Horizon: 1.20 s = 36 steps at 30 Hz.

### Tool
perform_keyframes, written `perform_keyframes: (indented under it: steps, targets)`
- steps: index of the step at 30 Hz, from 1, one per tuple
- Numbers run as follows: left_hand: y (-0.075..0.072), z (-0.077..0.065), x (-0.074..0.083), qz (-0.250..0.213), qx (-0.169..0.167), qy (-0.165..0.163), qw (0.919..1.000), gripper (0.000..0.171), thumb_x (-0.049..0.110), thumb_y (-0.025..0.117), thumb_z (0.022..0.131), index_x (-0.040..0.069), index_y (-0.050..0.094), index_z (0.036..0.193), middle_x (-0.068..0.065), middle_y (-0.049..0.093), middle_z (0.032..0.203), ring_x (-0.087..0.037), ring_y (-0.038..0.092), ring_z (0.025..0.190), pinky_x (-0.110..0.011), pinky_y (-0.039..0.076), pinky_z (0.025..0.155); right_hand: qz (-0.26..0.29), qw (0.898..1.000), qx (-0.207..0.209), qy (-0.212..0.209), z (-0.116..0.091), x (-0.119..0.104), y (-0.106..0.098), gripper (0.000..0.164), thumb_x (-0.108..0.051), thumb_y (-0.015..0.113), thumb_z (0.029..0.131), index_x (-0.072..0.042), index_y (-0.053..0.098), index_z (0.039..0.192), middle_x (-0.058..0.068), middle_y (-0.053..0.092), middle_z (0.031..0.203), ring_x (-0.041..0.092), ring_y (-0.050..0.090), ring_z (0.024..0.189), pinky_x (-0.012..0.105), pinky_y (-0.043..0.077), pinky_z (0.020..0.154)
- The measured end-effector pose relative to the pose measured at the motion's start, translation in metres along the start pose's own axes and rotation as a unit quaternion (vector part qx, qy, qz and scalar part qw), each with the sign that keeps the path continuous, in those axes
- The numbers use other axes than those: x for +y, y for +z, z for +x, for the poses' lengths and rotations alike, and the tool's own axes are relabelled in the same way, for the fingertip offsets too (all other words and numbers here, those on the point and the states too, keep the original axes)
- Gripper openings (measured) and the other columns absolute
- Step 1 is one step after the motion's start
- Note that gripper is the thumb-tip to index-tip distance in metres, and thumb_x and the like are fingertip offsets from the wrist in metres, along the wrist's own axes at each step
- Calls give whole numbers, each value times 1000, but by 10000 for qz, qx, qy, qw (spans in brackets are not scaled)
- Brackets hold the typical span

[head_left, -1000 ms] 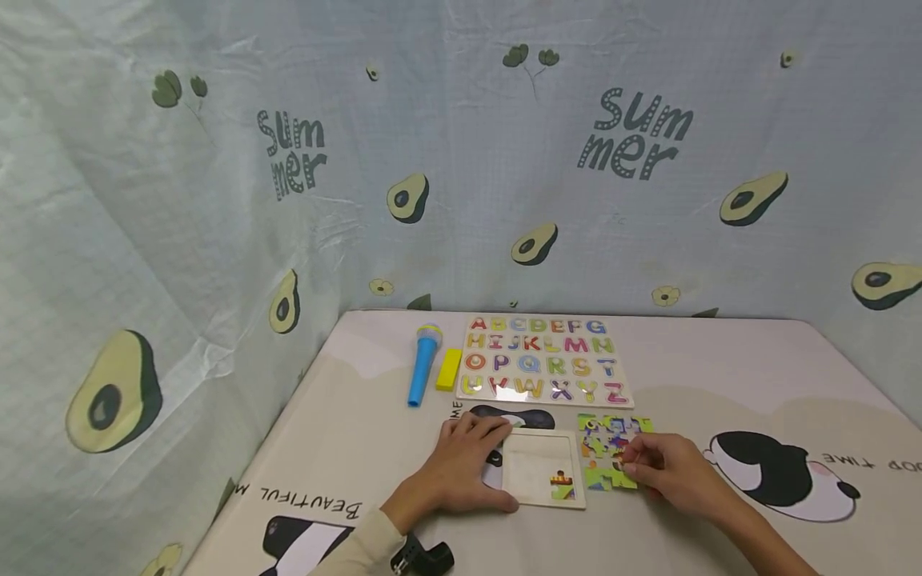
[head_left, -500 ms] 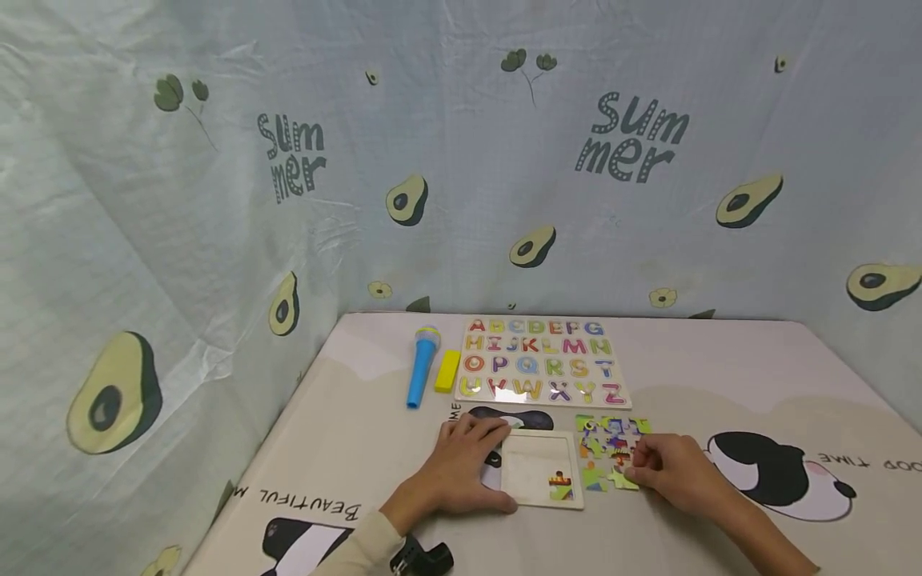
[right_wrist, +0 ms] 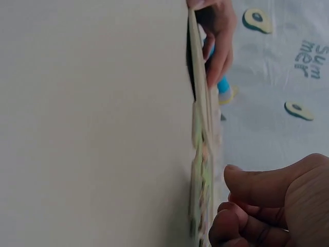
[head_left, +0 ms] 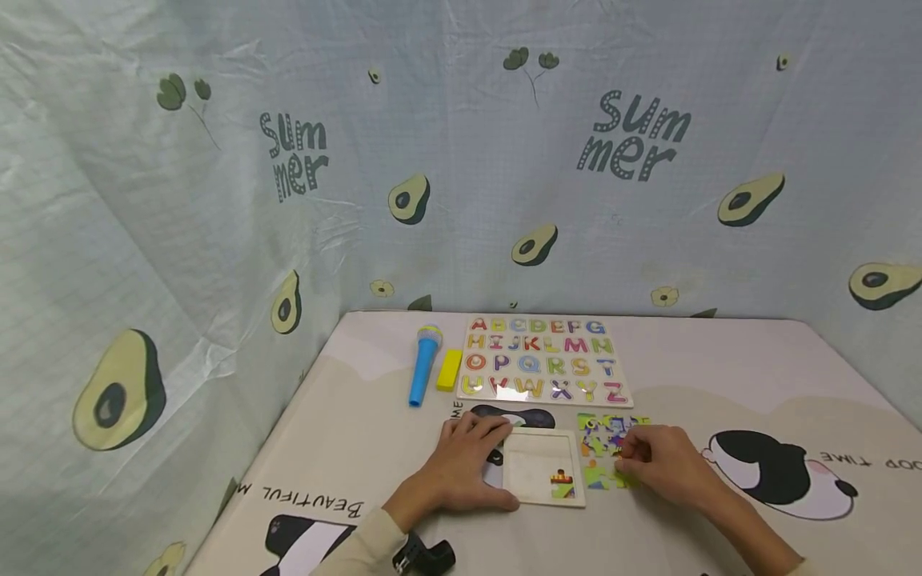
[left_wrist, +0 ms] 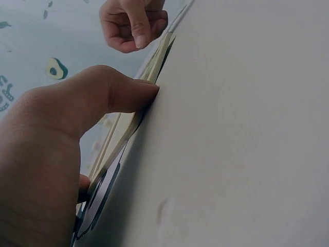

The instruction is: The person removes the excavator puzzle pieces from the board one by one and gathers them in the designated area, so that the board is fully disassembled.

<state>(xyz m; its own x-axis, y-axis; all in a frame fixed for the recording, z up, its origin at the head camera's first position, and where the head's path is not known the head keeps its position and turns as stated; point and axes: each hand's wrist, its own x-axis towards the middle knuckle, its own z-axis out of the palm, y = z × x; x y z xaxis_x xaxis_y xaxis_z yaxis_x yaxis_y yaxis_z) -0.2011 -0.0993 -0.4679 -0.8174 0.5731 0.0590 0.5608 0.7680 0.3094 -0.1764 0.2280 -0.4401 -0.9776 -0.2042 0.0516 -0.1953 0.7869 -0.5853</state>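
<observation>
My left hand (head_left: 464, 472) grips the left side of a shallow wooden puzzle tray (head_left: 529, 502), thumb at the near edge, fingers at the far one. In the left wrist view the thumb presses on the rim of the tray (left_wrist: 119, 135). A few coloured jigsaw pieces (head_left: 562, 483) lie in the tray's lower right corner. More jigsaw pieces (head_left: 596, 448) form a patch just right of it. Over that patch's right side hovers my right hand (head_left: 666, 464), fingers curled and thumb near them. Nothing shows between its fingers in the right wrist view; the hand covers some pieces.
Behind the tray lies an alphabet board (head_left: 543, 360) with coloured letters. Left of it are a yellow block (head_left: 449, 370) and a blue toy microphone (head_left: 423, 366). The patterned tablecloth (head_left: 742, 384) reaches back to an avocado-print curtain (head_left: 461, 160).
My right hand shifts slightly right, then back left and a little farther over the jigsaw pieces, covering more of their right side. My left hand and the tray stay in place.
</observation>
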Motion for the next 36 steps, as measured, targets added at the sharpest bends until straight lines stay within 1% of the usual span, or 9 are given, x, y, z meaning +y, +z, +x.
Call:
perform_keyframes:
  steps: [7, 9, 14, 17, 21, 26, 31, 34, 36]
  targets:
    - [0, 2, 0, 14, 10, 45, 10000, 101, 77, 67, 72, 26, 43, 155, 10, 41, 156, -17, 37, 127, -48, 30, 102, 366, 9963, -211, -748, 7, -26, 11, 19, -13, 82, 81, -16, 64, 80, -8, 54, 69, 5, 48, 64, 23, 42, 56]
    - [1, 2, 0, 33, 0, 44, 10000, 101, 78, 66, 72, 26, 42, 156, 10, 41, 156, -17, 38, 127, -48, 30, 102, 391, 9952, -358, -817, 8, -34, 14, 18, -14, 83, 81, -17, 65, 81, -9, 55, 70, 5, 49, 63, 24, 42, 56]
    - [1, 2, 1, 64, -7, 2, 10000, 101, 78, 67, 71, 27, 43, 155, 10, 41, 156, -17, 38, 126, -48, 30, 102, 602, 9924, -761, -753, 9, -47, 22, 18, -16, 84, 81, -14, 68, 89, -8, 58, 75, 9, 52, 65, 24, 44, 58]
    - [2, 1, 1, 35, -1, 6, 10000, 100, 78, 67, 72, 27, 44, 155, 10, 42, 155, -17, 38, 126, -49, 31, 102, 688, 9907, -884, -774, 9, -50, 25, 22, -16, 85, 79, -12, 69, 93, -7, 60, 78, 10, 53, 67, 25, 45, 59]
    - [2, 0, 1, 23, 11, 27, 10000, 100, 78, 67, 72, 27, 44, 155, 10, 42, 155, -17, 38, 127, -49, 31, 102, 542, 9911, -910, -806, 9, -52, 30, 27, -19, 88, 76, -13, 69, 94, -7, 61, 80, 10, 51, 70, 25, 43, 62]
    - [2, -1, 0, 47, 10, -2, 10000, 100, 79, 66, 71, 27, 44, 155, 10, 42, 155, -17, 38, 127, -48, 31, 101, 398, 9933, -913, -585, 8, -58, 38, 32, -14, 89, 70, -12, 69, 95, -5, 60, 80, 14, 50, 71, 27, 41, 61]
    - [3, -1, -2, 44, -5, -39, 10000, 100, 79, 66, 71, 28, 44, 155, 11, 42, 155, -17, 38, 127, -48, 31, 101, 25, 9963, -770, -390, 5, -66, 45, 33, -12, 91, 67, -13, 68, 91, -5, 56, 77, 15, 50, 74, 30, 41, 67]
    - [3, -1, -2, 40, -15, -48, 10000, 100, 79, 66, 71, 27, 44, 155, 10, 42, 155, -17, 38, 127, -48, 31, 101, -12, 9968, -742, -301, 5, -69, 46, 29, -10, 90, 69, -14, 68, 89, -5, 55, 76, 16, 48, 75, 31, 41, 67]
    - [3, -1, -2, 46, -26, -45, 10000, 101, 79, 66, 71, 27, 44, 155, 10, 42, 155, -17, 38, 127, -49, 31, 101, 73, 9963, -768, -391, 5, -68, 46, 23, -10, 87, 75, -16, 68, 87, -5, 55, 76, 14, 49, 73, 29, 41, 65]
